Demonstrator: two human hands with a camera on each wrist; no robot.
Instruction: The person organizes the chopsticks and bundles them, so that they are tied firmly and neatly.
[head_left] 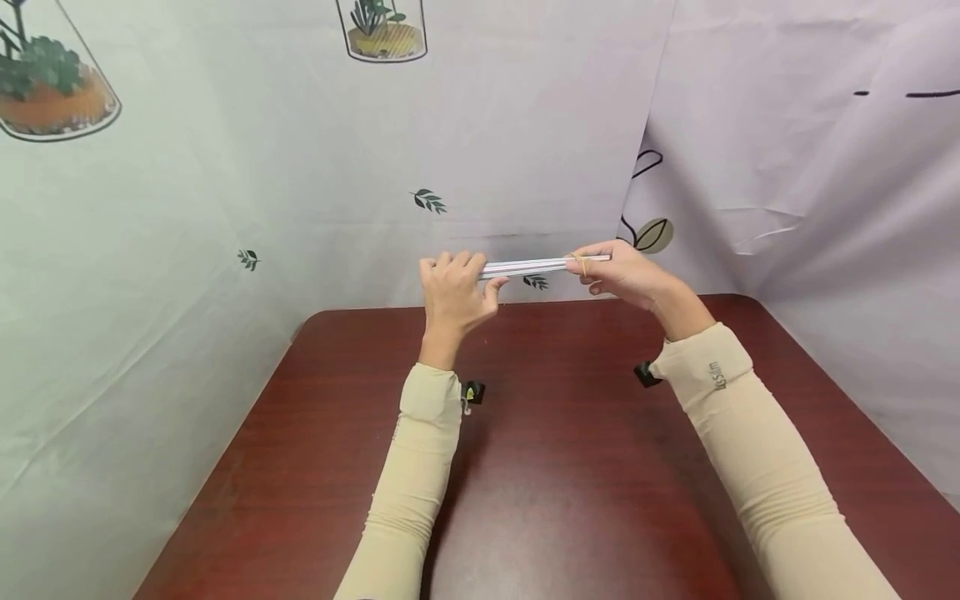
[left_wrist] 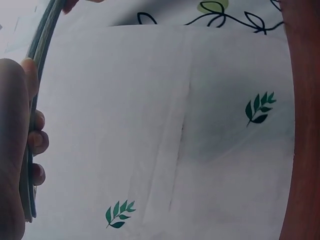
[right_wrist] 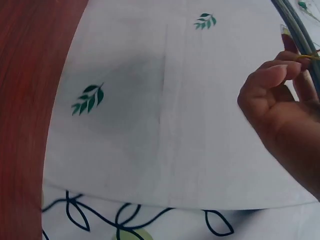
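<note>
A bundle of thin, straight, whitish-grey sticks [head_left: 525, 267] is held up nearly level above the far edge of the table. My left hand [head_left: 455, 292] wraps its fingers round the bundle's left end, thumb below. At the other end, my right hand [head_left: 626, 273] grips between thumb and fingers, right where a yellowish rubber band [head_left: 583, 264] loops round the sticks. The right wrist view shows the band [right_wrist: 306, 56] by the fingertips. In the left wrist view the bundle [left_wrist: 46, 37] runs along the palm. What the sticks are exactly, I cannot tell.
Below the hands lies a dark red-brown table [head_left: 562, 467] with rounded far corners. A white cloth backdrop [head_left: 525, 150] printed with leaves and plant jars hangs behind and at both sides. Small black devices [head_left: 475, 392] sit at both wrists beside the beige sleeves [head_left: 420, 442].
</note>
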